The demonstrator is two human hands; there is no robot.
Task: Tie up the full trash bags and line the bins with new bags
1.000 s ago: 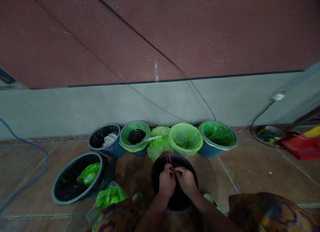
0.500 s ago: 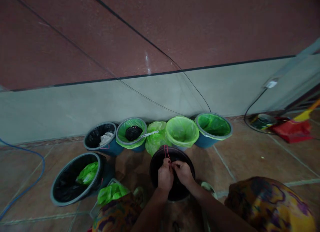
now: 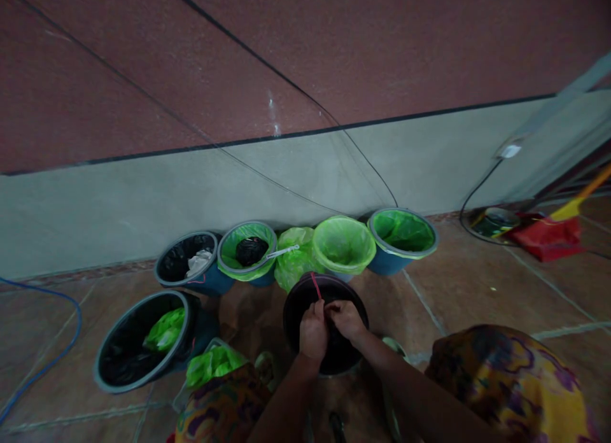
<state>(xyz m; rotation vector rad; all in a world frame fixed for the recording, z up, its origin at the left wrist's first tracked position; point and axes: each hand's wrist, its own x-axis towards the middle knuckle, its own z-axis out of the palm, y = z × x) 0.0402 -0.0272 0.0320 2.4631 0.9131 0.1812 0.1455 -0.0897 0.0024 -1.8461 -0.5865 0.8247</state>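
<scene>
A dark bin lined with a black bag (image 3: 300, 303) stands on the floor right in front of me. My left hand (image 3: 312, 333) and my right hand (image 3: 347, 319) meet over its mouth, both with fingers pinched on a thin red drawstring (image 3: 316, 286) that runs up to the bin's far rim. Patterned cloth covers my knees at the bottom of the view.
Against the grey wall stand several small bins: one black-lined (image 3: 184, 265), the others green-lined (image 3: 247, 252), (image 3: 344, 246), (image 3: 403, 233), with a tied green bag (image 3: 293, 265) between them. A bigger black-lined bin (image 3: 138, 335) stands left. A red dustpan (image 3: 544, 236) lies right, a blue hose (image 3: 42, 360) left.
The view has shifted a little, so the bins sit higher and further left. My hands stay on the red string over the bin, and its loop looks pulled shorter and tighter.
</scene>
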